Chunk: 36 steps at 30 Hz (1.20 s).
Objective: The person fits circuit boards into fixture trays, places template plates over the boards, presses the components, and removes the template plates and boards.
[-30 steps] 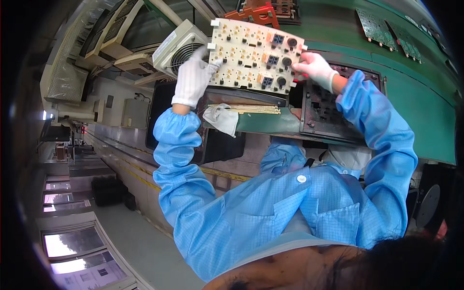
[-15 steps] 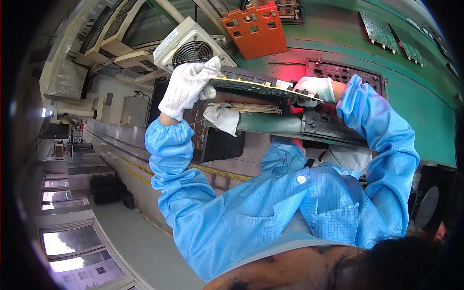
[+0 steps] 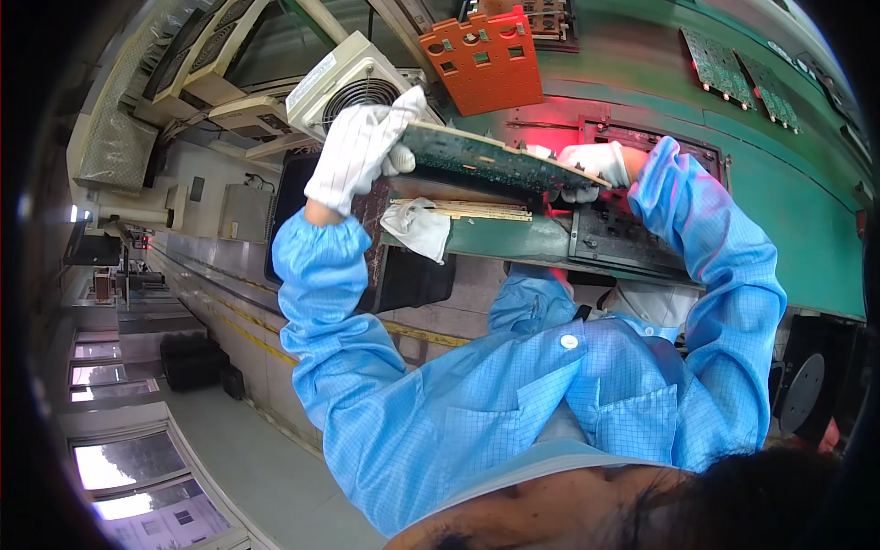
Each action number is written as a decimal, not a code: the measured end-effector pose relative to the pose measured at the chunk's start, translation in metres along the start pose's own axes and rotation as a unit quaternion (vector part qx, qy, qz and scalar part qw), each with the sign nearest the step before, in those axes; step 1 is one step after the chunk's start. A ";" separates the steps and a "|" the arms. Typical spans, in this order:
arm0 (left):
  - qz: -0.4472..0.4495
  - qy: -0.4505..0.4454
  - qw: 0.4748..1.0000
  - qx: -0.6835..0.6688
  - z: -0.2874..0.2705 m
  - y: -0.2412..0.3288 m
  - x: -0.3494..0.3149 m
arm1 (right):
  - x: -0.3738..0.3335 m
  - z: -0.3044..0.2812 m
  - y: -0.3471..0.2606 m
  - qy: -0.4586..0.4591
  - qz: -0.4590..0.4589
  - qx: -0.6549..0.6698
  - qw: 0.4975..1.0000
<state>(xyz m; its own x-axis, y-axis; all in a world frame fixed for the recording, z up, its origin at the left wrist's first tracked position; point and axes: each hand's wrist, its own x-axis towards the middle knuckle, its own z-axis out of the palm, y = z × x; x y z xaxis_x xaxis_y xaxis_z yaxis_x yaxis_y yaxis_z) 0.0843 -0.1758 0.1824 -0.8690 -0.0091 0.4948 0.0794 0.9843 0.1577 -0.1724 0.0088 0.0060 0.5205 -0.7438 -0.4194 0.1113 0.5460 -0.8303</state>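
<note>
A long dark green circuit board (image 3: 495,163) hangs tilted above the bench, its flat face turned partly toward me. My left hand (image 3: 363,148), in a white striped glove, grips the board's left end. At the other end my right hand (image 3: 594,169), also white-gloved, holds the board's edge, its fingers partly hidden behind it. Below the right hand lies a black fixture frame (image 3: 632,240) on the green bench. A white cloth (image 3: 418,229) and several thin pale strips (image 3: 486,210) rest on the bench under the board.
An orange perforated panel (image 3: 484,64) stands behind the board, next to a cream fan unit (image 3: 353,84) at the left. Two green circuit boards (image 3: 720,69) lie at the far right of the green bench (image 3: 788,206). A black bin (image 3: 417,275) sits below the left forearm.
The board has been tipped so that more of its green face shows; before, it appeared nearly edge-on. Both hands still hold its ends.
</note>
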 end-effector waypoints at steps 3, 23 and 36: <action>-0.289 -0.196 0.932 -0.092 -0.011 0.029 -0.018 | 0.001 0.019 0.011 0.122 -0.209 -0.440 0.864; -0.398 -0.131 0.893 -0.161 -0.011 0.072 -0.089 | 0.044 0.093 0.032 0.312 -0.037 -0.436 0.843; -0.412 -0.063 0.886 -0.203 -0.010 0.058 -0.037 | 0.039 0.035 0.023 0.132 -0.151 -0.774 0.600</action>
<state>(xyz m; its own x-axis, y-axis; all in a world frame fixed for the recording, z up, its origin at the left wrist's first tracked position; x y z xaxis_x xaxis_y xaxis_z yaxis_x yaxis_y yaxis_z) 0.1259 -0.1201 0.1822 -0.7594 -0.6501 -0.0257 -0.4598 0.5083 0.7281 -0.1200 0.0056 -0.0169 0.5000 -0.8652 -0.0373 -0.8596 -0.4905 -0.1434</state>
